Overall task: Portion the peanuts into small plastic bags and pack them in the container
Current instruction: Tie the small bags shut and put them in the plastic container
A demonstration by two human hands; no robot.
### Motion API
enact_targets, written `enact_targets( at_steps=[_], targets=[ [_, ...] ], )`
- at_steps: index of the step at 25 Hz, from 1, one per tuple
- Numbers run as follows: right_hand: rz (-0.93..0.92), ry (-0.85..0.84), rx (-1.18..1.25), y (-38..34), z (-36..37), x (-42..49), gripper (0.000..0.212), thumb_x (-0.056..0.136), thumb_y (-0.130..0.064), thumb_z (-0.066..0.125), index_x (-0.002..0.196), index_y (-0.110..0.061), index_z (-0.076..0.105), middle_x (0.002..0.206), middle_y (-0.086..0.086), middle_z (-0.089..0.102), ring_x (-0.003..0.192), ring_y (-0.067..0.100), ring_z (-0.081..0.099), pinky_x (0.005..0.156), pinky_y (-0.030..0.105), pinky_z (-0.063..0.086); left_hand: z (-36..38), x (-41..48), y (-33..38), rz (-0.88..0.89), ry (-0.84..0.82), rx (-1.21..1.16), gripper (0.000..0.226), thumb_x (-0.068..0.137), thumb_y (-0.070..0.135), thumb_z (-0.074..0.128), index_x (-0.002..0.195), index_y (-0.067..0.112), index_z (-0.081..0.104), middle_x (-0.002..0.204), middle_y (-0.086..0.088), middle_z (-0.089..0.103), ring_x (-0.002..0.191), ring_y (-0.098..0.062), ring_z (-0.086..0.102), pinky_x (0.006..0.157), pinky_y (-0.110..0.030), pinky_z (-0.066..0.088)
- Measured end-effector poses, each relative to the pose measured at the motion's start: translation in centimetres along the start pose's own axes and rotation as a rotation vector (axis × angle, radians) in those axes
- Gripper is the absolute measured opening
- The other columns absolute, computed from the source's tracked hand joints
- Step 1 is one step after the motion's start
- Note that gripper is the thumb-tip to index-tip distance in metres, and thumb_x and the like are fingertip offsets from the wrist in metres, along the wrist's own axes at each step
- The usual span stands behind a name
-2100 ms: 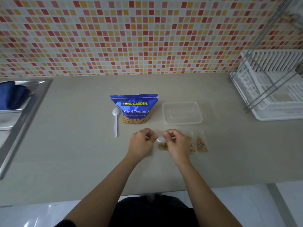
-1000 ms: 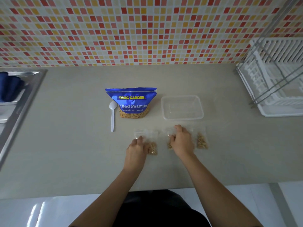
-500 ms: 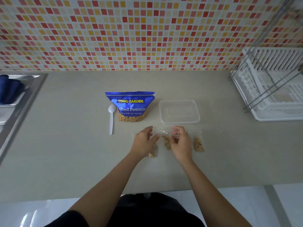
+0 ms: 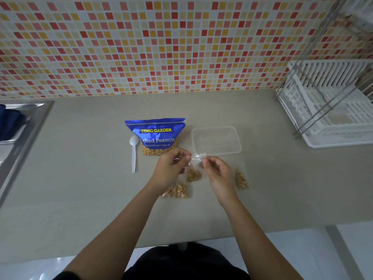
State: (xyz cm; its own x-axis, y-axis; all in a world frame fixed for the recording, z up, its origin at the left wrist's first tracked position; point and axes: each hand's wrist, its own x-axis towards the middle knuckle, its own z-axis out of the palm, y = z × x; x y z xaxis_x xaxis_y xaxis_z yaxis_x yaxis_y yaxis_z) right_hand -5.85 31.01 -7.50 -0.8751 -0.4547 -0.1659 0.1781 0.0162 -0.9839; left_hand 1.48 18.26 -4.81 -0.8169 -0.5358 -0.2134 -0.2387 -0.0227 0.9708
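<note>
Since half a second ago you have lifted the middle bag off the bench, and your left hand has come off the bag it was covering. Both hands now pinch the raised bag's clear top strip, the left hand at one end and your right hand at the other, with the peanuts hanging low between them. A white dish rack stands at the bench's right end and a steel sink at its left. Behind your left hand the blue peanut pouch stands upright, the clear container just to its right and the white spoon just to its left. Two more filled bags lie flat on the bench: the near bag beside your left wrist, and the right bag just beyond your right hand
</note>
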Motion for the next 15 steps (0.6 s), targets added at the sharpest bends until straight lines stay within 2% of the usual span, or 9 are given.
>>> enact_targets(
  at_steps=[3,6,8,12,15],
  targets=[
    [0.034,0.006,0.008,-0.1,0.3,0.2,0.004,0.085,-0.019,0.064,0.086,-0.022,0.067,0.072,-0.006,0.069,0.071,0.011,0.066,0.071,0.026,0.054,-0.6,-0.1,0.5,-0.002,-0.024,0.001,0.005,0.087,0.01,0.061,0.091,0.008,0.064,0.077,-0.002,0.058,0.062,-0.004,0.062,0.064,-0.02,0.056],
    [0.054,-0.005,-0.013,-0.6,0.5,0.1,0.006,0.086,-0.019,0.063,0.084,-0.024,0.066,0.071,-0.006,0.068,0.063,0.007,0.063,0.059,0.018,0.05,-0.6,-0.2,1.0,0.055,-0.011,0.116,0.004,0.085,0.006,0.063,0.087,0.01,0.064,0.074,-0.005,0.061,0.066,-0.016,0.063,0.06,-0.019,0.056],
    [0.03,0.008,-0.056,-0.9,0.6,0.1,0.007,0.086,-0.019,0.063,0.082,-0.023,0.066,0.071,-0.002,0.068,0.061,0.006,0.064,0.059,0.018,0.049,-0.6,-0.2,1.2,0.089,0.008,0.166,0.004,0.084,0.006,0.064,0.087,0.009,0.065,0.075,-0.008,0.063,0.067,-0.02,0.064,0.061,-0.024,0.058],
    [-0.025,0.054,-0.184,-1.2,1.1,0.3,0.013,0.085,-0.018,0.064,0.076,-0.027,0.066,0.071,0.001,0.068,0.062,0.011,0.062,0.063,0.03,0.052,-0.9,0.4,1.6,0.115,-0.051,0.297,0.011,0.084,0.014,0.065,0.091,0.008,0.07,0.074,-0.003,0.065,0.059,-0.007,0.061,0.061,-0.03,0.06],
    [-0.086,0.078,-0.261,-1.4,1.7,0.1,0.012,0.086,-0.02,0.064,0.077,-0.028,0.066,0.065,-0.006,0.066,0.057,0.002,0.06,0.059,0.025,0.05,-1.1,0.7,1.9,0.157,-0.052,0.406,0.01,0.085,0.018,0.063,0.089,0.011,0.069,0.071,-0.007,0.067,0.058,-0.013,0.063,0.059,-0.028,0.058]
  ],
)
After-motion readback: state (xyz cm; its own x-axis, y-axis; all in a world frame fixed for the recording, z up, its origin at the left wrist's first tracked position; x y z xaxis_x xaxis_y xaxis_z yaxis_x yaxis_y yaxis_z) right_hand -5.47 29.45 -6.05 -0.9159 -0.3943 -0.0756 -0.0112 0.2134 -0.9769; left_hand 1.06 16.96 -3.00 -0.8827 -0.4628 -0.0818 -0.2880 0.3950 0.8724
